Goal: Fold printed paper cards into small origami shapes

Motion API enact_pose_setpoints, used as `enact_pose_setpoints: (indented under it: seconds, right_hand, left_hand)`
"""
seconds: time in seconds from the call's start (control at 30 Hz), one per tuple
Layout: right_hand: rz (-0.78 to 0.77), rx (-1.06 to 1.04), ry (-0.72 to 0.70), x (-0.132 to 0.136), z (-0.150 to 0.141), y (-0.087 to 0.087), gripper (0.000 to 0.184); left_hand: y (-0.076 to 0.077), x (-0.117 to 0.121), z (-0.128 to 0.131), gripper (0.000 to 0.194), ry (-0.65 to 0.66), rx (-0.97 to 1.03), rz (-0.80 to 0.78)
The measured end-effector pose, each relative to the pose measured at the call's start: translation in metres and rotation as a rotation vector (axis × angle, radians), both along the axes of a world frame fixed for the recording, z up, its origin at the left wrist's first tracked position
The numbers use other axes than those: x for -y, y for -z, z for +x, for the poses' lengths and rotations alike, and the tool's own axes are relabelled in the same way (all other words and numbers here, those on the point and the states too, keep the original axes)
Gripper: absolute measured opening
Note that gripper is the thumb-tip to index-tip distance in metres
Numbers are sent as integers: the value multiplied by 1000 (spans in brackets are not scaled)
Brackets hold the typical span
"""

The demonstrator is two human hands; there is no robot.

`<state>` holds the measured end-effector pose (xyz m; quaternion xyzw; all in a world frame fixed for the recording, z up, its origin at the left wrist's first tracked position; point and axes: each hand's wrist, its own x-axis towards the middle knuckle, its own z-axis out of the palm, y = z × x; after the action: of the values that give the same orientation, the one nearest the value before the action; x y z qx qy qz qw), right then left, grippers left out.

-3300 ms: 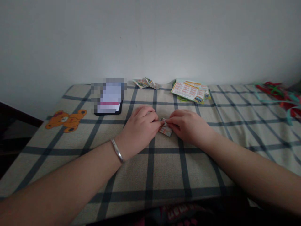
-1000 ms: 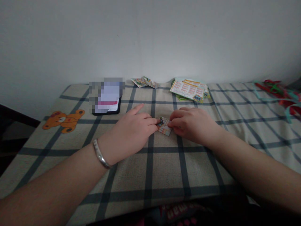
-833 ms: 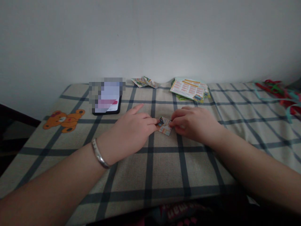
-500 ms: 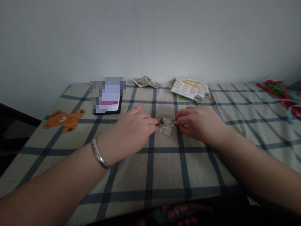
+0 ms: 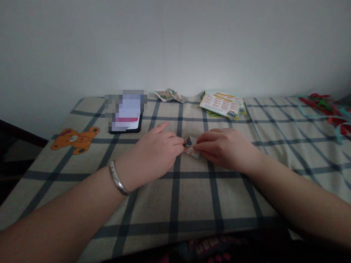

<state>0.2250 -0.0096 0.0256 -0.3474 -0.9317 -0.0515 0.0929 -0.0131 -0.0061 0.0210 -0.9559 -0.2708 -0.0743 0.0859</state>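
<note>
A small folded piece of printed paper lies on the checked tablecloth between my hands. My left hand, with a silver bangle at the wrist, pinches the paper's left corner; its index finger sticks out away from the others. From the other side my right hand presses its closed fingertips on the paper's right part and hides that edge. The paper's visible face carries a bluish picture and lines of print.
Behind my left hand lies a phone with a lit, partly blurred screen. A bear cutout is at the left. Along the wall are crumpled paper and stacked printed sheets; red and green ribbons lie far right.
My right hand has moved left, its fingertips going from the paper's right corner further in over the paper. My left hand stays nearly where it was.
</note>
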Motion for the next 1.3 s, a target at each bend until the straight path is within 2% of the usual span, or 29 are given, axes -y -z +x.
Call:
enact_pose_setpoints:
  seconds: [0.27, 0.53, 0.87, 1.07, 1.3]
  right_hand:
    - [-17, 80, -4, 0, -6, 3, 23]
    - [-14, 124, 104, -1, -4, -3, 16]
    - [6, 143, 161, 1, 0, -8, 13]
    - [18, 133, 128, -1, -3, -5, 13]
    - [10, 9, 219, -8, -5, 8, 14]
  left_hand:
    - [-1, -9, -2, 26, -9, 43, -86]
    - [1, -8, -4, 27, -35, 67, -139]
    - [-1, -7, -2, 27, -28, 47, -154]
    - [4, -9, -2, 24, -32, 82, -148]
    - [13, -14, -3, 16, -30, 215, -214]
